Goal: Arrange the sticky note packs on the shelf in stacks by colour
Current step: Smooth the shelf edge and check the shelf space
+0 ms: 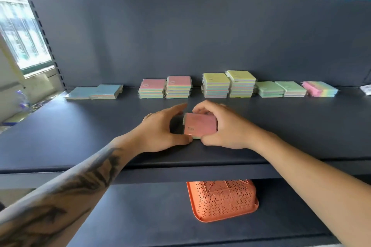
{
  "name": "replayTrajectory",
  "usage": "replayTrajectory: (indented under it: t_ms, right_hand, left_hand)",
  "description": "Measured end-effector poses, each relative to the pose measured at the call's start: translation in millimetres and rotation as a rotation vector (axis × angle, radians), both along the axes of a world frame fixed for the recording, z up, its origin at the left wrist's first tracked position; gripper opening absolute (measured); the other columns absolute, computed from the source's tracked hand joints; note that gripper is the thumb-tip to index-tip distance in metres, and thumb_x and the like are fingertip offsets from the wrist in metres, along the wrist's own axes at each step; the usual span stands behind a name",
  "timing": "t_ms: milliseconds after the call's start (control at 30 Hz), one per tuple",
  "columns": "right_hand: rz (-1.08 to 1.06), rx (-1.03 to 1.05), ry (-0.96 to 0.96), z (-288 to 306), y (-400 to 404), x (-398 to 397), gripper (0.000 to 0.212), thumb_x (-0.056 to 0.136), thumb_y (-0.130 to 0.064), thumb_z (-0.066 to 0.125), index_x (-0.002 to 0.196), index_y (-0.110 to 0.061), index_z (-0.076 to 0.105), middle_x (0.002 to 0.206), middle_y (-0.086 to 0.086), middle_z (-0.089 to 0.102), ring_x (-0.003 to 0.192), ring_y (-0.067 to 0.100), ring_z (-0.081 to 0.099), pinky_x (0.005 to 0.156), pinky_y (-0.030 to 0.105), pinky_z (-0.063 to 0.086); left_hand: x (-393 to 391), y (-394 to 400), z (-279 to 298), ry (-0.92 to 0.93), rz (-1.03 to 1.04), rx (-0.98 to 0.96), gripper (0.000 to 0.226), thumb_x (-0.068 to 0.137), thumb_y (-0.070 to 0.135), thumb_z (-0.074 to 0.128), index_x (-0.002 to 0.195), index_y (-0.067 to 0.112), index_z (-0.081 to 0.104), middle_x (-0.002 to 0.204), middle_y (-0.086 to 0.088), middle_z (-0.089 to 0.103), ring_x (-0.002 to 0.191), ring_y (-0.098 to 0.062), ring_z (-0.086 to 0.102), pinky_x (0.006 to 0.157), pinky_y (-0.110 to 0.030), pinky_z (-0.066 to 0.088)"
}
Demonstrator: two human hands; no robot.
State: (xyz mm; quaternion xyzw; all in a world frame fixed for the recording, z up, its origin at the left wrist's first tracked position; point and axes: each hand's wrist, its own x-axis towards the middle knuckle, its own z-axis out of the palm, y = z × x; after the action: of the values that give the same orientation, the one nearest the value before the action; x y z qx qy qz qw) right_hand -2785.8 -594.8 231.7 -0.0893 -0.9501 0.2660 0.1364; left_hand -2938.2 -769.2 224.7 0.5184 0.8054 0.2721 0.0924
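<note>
A pink-topped sticky note pack (199, 125) sits in the middle of the dark shelf (80, 132). My right hand (222, 128) grips it from the right, fingers curled over its far edge and thumb at the near corner. My left hand (160, 126) is at its left side, thumb touching the near corner, fingers stretched out above the far corner. Along the back stand two blue packs (96, 91), two pink stacks (165, 88), two yellow stacks (228, 84), two green stacks (281, 89) and a pink pack (320, 88) lying askew.
The shelf's back panel (200, 36) rises right behind the stacks. An upturned orange perforated basket (221, 199) lies on the lower shelf. A white item (366, 88) shows at the far right edge. Windows are on the left.
</note>
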Motion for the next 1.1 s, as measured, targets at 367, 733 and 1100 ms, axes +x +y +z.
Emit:
replayTrajectory:
  t_ms: [367,733,1100]
  right_hand:
    - [0.049,0.038,-0.083,-2,11,-5,0.053,0.068,-0.063,0.077,0.117,-0.048,0.064,0.122,-0.021,0.061,0.116,0.004,0.055,0.104,0.038,0.046]
    - [0.102,0.219,-0.056,27,-4,-65,0.062,0.056,-0.072,0.065,0.113,-0.049,0.062,0.119,-0.023,0.062,0.11,0.01,0.057,0.103,0.042,0.044]
    - [-0.048,0.373,0.037,64,12,-195,0.044,0.078,-0.05,0.074,0.119,-0.041,0.062,0.128,-0.011,0.063,0.121,0.025,0.054,0.103,0.046,0.036]
  left_hand:
    - [-3,-7,2,0.2,0.044,-0.226,0.106,0.073,0.089,0.05,0.161,0.039,0.017,0.162,0.012,0.036,0.151,-0.015,0.03,0.123,-0.048,0.016]
    - [-68,-91,-7,0.312,0.403,-0.264,0.107,0.064,0.107,0.019,0.154,0.049,0.028,0.162,0.014,0.037,0.15,-0.018,0.031,0.119,-0.053,0.024]
    - [-69,-87,-14,0.343,0.406,-0.232,0.088,0.072,0.099,0.024,0.148,0.055,0.034,0.155,0.016,0.038,0.146,-0.018,0.029,0.114,-0.051,0.026]
